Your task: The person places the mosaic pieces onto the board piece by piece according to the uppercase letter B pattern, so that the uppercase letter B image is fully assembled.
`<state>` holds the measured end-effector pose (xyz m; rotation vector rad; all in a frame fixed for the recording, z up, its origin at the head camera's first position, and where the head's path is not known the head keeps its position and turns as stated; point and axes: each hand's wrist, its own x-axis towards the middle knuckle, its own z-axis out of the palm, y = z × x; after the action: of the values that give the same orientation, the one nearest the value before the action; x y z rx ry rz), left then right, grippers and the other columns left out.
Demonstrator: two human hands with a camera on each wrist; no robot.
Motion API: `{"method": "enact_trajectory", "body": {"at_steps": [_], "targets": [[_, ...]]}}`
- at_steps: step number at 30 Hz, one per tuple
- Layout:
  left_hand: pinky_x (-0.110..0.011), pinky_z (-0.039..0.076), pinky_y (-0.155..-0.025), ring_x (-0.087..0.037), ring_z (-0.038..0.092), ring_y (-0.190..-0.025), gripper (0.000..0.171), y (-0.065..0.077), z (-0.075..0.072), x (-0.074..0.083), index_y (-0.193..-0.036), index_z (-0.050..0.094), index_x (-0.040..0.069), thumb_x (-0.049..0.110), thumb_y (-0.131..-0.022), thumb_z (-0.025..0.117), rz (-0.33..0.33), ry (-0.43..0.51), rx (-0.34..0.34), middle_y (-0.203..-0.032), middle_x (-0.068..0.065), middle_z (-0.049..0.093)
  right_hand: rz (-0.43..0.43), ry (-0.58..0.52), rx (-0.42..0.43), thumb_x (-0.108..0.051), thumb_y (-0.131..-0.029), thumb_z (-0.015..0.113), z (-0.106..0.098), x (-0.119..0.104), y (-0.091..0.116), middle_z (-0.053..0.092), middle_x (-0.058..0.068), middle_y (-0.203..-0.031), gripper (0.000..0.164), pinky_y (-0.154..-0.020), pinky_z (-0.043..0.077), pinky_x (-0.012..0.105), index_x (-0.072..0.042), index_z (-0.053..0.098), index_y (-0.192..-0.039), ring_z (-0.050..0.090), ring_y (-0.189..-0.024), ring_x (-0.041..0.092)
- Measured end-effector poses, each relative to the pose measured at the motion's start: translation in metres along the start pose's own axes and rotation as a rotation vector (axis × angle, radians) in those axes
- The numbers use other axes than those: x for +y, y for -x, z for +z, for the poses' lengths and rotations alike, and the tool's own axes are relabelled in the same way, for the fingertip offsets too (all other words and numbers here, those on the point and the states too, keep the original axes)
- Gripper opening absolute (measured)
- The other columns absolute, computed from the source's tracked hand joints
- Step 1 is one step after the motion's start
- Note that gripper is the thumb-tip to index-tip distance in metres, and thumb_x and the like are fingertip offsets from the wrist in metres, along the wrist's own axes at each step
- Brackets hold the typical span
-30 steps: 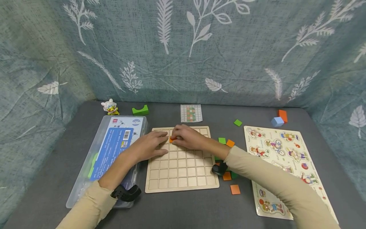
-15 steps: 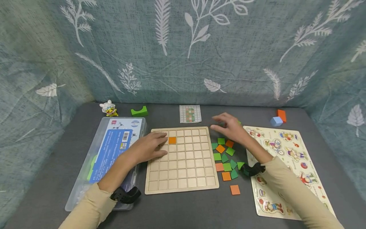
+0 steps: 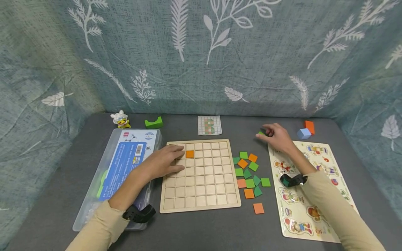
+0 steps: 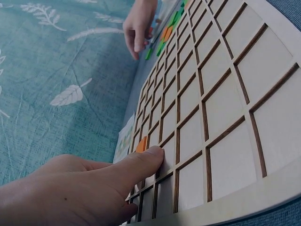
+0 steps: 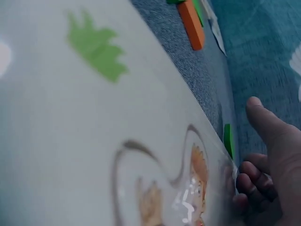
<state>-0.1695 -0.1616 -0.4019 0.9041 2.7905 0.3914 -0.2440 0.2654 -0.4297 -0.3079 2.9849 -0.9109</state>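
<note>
A square wooden grid board (image 3: 201,205) lies on the table, with one orange square tile (image 3: 190,153) in its upper left area. My left hand (image 3: 163,162) rests on the board's left edge, fingers spread, and its thumb lies across the grid in the left wrist view. Off the board's upper right, my right hand (image 3: 276,137) reaches around a lone green tile (image 3: 260,132). Thumb and forefinger stand apart on either side of it. In the right wrist view that green tile (image 5: 228,140) shows a small gap from the thumb, and the other fingers are bent.
Several green and orange tiles (image 3: 249,183) lie right of the board. A pictured puzzle board (image 3: 301,219) sits under the right forearm, a plastic case (image 3: 113,174) under the left. A pattern card (image 3: 209,125), a figurine (image 3: 120,119), a green arch block (image 3: 154,122) and a blue block (image 3: 304,134) stand behind.
My right hand has let go of the orange tile on the board and moved right to the lone green tile. The left hand has stayed in place.
</note>
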Motion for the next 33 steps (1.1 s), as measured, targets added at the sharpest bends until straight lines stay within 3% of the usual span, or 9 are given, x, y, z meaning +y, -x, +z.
{"method": "enact_trajectory", "body": {"at_steps": [10,33], "targets": [[-0.053,0.041,-0.109,-0.038,0.043,-0.137,0.056,0.000,0.001,0.000,-0.136,0.056,0.003,0.035,-0.091,0.067,0.006,0.005,-0.004,-0.148,-0.018,0.046,0.011,-0.048,0.028,-0.035,-0.090,0.069,0.009,0.017,0.001,0.054,0.011,-0.099,0.049,-0.074,0.040,0.033,-0.001,0.063,-0.125,0.047,-0.085,0.020],[-0.054,0.040,-0.110,-0.038,0.043,-0.137,0.055,-0.001,0.001,-0.001,-0.134,0.057,0.002,0.034,-0.091,0.067,0.000,0.013,0.008,-0.147,-0.018,0.047,-0.017,-0.070,0.063,-0.024,-0.089,0.072,0.012,0.019,0.001,0.054,0.011,-0.096,0.036,-0.074,0.038,0.034,-0.001,0.067,-0.116,0.045,-0.083,0.021]]}}
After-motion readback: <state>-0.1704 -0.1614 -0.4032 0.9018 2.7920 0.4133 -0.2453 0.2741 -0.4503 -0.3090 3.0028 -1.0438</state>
